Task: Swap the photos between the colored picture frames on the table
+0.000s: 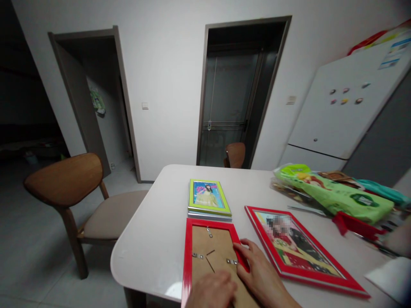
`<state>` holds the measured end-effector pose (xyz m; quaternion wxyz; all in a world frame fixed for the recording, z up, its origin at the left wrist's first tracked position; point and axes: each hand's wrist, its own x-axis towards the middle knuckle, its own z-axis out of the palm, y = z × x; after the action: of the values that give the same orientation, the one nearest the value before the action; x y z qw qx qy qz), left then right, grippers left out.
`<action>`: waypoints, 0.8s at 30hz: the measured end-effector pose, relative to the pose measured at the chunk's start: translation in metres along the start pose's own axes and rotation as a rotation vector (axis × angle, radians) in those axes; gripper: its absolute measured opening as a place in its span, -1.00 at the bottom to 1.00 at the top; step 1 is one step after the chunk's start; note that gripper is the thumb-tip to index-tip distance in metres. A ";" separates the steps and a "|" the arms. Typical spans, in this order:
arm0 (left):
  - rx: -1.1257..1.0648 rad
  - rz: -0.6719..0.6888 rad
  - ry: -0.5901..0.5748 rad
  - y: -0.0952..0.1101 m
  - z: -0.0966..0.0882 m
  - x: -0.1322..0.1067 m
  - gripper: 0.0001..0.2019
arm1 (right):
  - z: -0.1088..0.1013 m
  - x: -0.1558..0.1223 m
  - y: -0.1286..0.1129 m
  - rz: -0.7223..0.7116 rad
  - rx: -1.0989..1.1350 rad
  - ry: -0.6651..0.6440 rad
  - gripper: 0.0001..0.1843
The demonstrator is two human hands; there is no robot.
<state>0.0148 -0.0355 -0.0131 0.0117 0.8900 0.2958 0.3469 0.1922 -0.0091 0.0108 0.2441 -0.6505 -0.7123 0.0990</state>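
A red picture frame (189, 252) lies face down at the table's near edge, its brown backing board (215, 246) showing, with small metal clips (231, 261) along the sides. My right hand (261, 273) grips the frame's right edge, with the thumb on the board near a clip. Over the lower part of the board is my left hand (213, 291), blurred, its fingers bent down; whatever is under them is hidden. Just beyond sits a small stack of frames, a green one (208, 197) on top. A larger red frame (303, 244) lies face up to the right.
Green plastic packages (346, 192) pile up at the table's right, by a red tool-like object (358, 226) and a white sheet (391, 278). A wooden chair (66, 179) stands left of the white table (150, 239); another chair (235, 155) is behind it. The fridge (349, 98) is at right.
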 end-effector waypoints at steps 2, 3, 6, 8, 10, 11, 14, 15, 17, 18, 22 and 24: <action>-0.023 -0.324 -0.003 -0.016 -0.030 0.007 -0.48 | -0.001 0.003 -0.004 -0.031 -0.025 -0.027 -0.57; -0.055 -0.462 -0.027 -0.023 -0.040 0.010 -0.44 | -0.002 0.005 -0.005 -0.038 -0.036 -0.039 -0.59; -0.129 -0.718 -0.111 -0.037 -0.052 0.013 -0.41 | -0.003 0.009 -0.008 -0.032 -0.075 -0.062 -0.64; -0.156 -0.753 -0.136 -0.040 -0.048 0.011 -0.42 | -0.004 0.010 -0.009 -0.034 -0.098 -0.065 -0.64; -0.178 -0.758 -0.115 -0.040 -0.043 0.009 -0.43 | -0.006 0.010 -0.012 -0.048 -0.124 -0.064 -0.65; -0.190 -0.756 -0.102 -0.040 -0.040 0.008 -0.44 | -0.006 0.010 -0.016 -0.059 -0.136 -0.056 -0.65; -0.196 -0.749 -0.063 -0.041 -0.036 0.005 -0.45 | -0.001 0.010 -0.038 -0.137 -0.102 -0.046 -0.67; -0.190 -0.745 -0.055 -0.042 -0.035 0.004 -0.45 | 0.003 0.011 -0.049 -0.179 -0.064 -0.064 -0.69; -0.179 -0.739 -0.048 -0.044 -0.033 0.002 -0.46 | 0.012 0.015 -0.070 -0.257 0.008 -0.116 -0.76; -0.174 -0.736 -0.047 -0.045 -0.032 0.002 -0.46 | 0.017 0.018 -0.078 -0.277 0.028 -0.130 -0.79; -0.161 -0.736 -0.056 -0.044 -0.033 0.002 -0.48 | 0.030 0.029 -0.089 -0.270 0.034 -0.089 -0.80; -0.156 -0.741 -0.067 -0.043 -0.034 0.003 -0.48 | 0.031 0.034 -0.082 -0.264 0.027 -0.078 -0.79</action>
<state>-0.0268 -0.0046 0.0048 0.2140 0.7300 0.5697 0.3112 0.1046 0.0185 0.0291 0.2362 -0.5435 -0.7992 0.1009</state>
